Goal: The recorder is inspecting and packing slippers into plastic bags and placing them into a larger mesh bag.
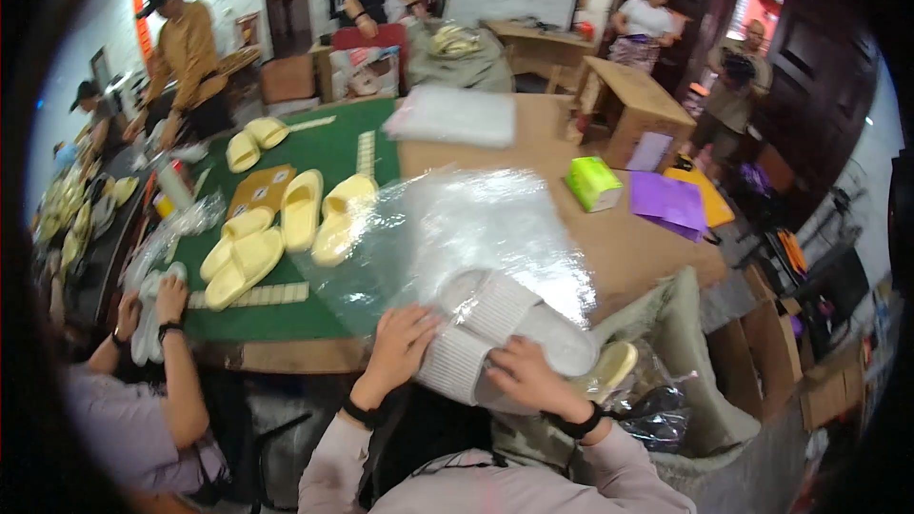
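A pair of grey slippers (506,301) with ribbed straps lies side by side at the table's near edge, in front of my body. My left hand (404,341) is closed on the left side of the near slipper, its fingertips by the ribbed strap. My right hand (529,373) grips the near slipper behind its strap, fingers curled; its underside is hidden. Beyond the slippers spreads a stack of clear plastic bags (476,219), whose near edge reaches the slippers and my left hand.
Pale yellow slippers (245,266) lie on a green mat (333,312) at left. A co-worker's hands (171,297) hold light footwear nearby. A green box (593,183), purple paper (668,205) and a carton (636,114) stand right. An open sack (693,362) holds bagged slippers beside my right arm.
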Available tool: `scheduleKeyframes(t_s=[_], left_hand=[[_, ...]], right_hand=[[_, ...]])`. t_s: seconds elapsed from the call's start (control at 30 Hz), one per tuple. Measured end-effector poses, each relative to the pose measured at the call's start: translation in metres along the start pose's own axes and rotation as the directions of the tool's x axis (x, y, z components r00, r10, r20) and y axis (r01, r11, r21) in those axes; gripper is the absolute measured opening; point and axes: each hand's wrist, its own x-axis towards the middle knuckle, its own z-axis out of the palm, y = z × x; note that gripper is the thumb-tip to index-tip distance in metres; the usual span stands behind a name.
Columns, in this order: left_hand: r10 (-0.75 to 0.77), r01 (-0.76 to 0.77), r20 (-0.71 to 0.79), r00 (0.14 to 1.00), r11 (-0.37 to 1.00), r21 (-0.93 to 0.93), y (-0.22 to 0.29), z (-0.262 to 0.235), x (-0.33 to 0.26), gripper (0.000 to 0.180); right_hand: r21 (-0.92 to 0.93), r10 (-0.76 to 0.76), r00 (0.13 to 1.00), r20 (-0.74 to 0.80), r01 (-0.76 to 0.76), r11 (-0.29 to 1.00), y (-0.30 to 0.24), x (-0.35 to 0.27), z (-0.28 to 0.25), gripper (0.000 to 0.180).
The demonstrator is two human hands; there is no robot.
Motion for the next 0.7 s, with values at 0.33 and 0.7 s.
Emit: scheduleKeyframes(t_s=[0.33,0.7], left_hand=[[0.023,-0.016,0.092,0.995,0.998,-0.066,0.029,0.008,0.002,0.027],[0.157,-0.113,0.219,0.963,0.973,-0.2,0.063,0.009,0.006,0.029]], right_hand=[[-0.063,0.031,0.998,-0.049,-0.034,0.997,-0.003,0.005,0.015,0.029],[-0.187,0.138,0.988,-0.069,-0.149,0.971,0.019,0.044,0.025,0.042]])
